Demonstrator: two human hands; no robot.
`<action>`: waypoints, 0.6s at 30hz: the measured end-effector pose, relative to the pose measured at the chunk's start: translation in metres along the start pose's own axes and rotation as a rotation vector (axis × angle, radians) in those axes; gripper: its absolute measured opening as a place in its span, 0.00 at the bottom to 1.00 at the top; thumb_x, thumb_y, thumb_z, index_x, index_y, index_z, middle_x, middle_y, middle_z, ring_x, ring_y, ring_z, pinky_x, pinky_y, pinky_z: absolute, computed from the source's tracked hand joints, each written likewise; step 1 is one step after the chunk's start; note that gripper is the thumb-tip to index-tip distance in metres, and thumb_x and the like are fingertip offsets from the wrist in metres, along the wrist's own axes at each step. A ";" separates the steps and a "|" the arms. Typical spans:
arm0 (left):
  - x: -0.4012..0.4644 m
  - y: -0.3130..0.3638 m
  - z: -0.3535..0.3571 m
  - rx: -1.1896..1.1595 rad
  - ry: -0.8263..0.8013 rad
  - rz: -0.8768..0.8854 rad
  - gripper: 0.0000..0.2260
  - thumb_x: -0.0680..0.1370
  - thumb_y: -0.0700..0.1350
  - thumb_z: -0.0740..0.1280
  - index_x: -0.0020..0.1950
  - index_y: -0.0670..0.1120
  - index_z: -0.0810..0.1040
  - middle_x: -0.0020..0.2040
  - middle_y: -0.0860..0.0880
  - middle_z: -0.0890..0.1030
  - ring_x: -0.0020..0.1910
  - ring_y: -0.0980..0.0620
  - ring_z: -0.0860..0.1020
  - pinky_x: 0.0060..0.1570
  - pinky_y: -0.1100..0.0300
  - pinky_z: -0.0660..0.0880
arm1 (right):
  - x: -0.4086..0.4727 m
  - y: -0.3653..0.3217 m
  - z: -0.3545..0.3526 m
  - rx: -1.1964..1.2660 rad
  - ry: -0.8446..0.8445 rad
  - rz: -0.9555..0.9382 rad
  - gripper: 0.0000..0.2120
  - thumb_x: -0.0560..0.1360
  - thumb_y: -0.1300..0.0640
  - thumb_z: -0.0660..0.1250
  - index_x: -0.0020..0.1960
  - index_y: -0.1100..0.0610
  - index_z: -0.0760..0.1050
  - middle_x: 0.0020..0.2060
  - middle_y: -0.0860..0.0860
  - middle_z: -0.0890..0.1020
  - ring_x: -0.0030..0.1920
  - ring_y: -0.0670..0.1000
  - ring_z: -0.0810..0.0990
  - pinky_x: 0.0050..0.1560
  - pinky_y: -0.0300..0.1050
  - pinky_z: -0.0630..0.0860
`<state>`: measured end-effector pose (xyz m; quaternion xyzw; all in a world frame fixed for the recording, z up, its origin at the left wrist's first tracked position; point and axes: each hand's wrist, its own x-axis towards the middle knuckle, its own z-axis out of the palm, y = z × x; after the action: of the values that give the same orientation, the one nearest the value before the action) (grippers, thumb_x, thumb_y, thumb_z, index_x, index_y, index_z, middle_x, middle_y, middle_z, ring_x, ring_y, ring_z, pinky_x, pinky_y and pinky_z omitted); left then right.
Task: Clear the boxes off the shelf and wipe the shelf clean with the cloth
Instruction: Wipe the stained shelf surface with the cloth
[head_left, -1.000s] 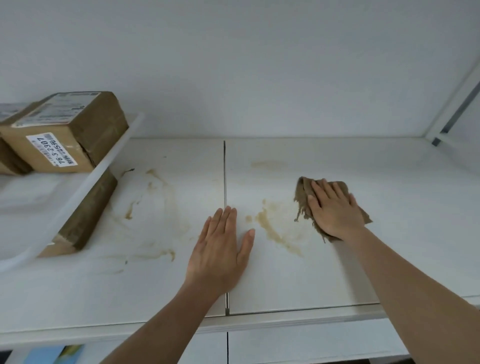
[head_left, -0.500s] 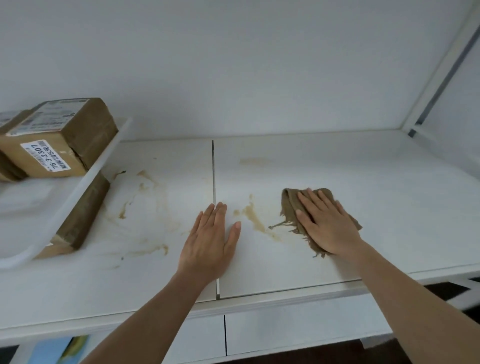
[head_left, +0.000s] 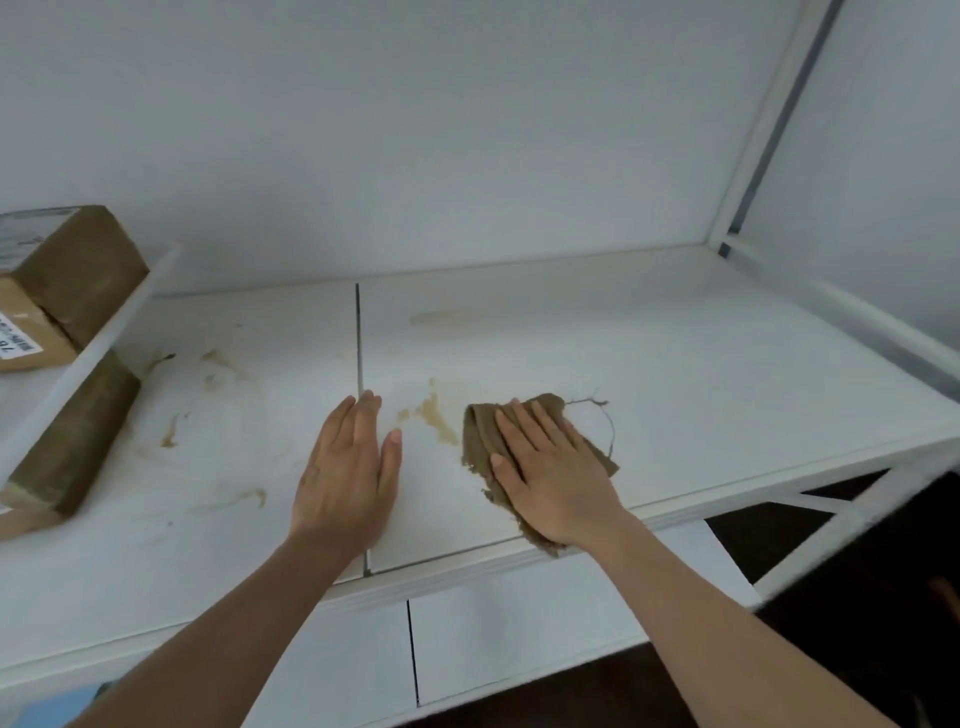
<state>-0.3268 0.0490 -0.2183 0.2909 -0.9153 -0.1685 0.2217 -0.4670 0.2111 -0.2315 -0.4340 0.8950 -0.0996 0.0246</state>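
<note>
Left hand (head_left: 345, 470): flat on the shelf (head_left: 675, 384), fingers straight and together, holding nothing.
Right hand (head_left: 553, 470): pressed flat on the cloth (head_left: 480, 441), fingers straight, slightly spread.
Cloth: brown, under palm and fingers, edges showing left of the fingers and past the fingertips.
Stain (head_left: 436, 415): between the hands, just left of the cloth.
Boxes (head_left: 78, 265): far left, on a tilted white tray (head_left: 88, 353).
</note>
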 end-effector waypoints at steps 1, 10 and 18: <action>-0.002 0.005 -0.001 -0.027 -0.008 0.009 0.23 0.81 0.51 0.51 0.73 0.41 0.62 0.73 0.44 0.66 0.75 0.48 0.57 0.72 0.49 0.60 | -0.004 0.011 -0.003 0.006 -0.004 0.003 0.31 0.79 0.38 0.38 0.80 0.48 0.46 0.79 0.44 0.46 0.78 0.45 0.41 0.77 0.47 0.39; -0.037 0.029 0.011 0.095 -0.060 0.241 0.27 0.81 0.56 0.47 0.69 0.38 0.69 0.69 0.42 0.71 0.72 0.44 0.65 0.73 0.50 0.59 | 0.016 0.081 -0.019 -0.024 -0.014 0.437 0.32 0.81 0.40 0.40 0.80 0.53 0.43 0.79 0.51 0.43 0.78 0.52 0.40 0.77 0.53 0.38; -0.037 0.030 0.011 0.178 -0.134 0.209 0.32 0.81 0.59 0.43 0.69 0.38 0.69 0.69 0.40 0.71 0.71 0.42 0.66 0.71 0.48 0.60 | -0.024 0.018 0.000 0.089 0.103 0.107 0.43 0.75 0.39 0.23 0.78 0.56 0.56 0.78 0.51 0.57 0.78 0.50 0.54 0.76 0.45 0.45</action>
<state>-0.3187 0.0970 -0.2258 0.2008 -0.9646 -0.0819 0.1500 -0.4659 0.2413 -0.2360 -0.3782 0.9118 -0.1602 0.0032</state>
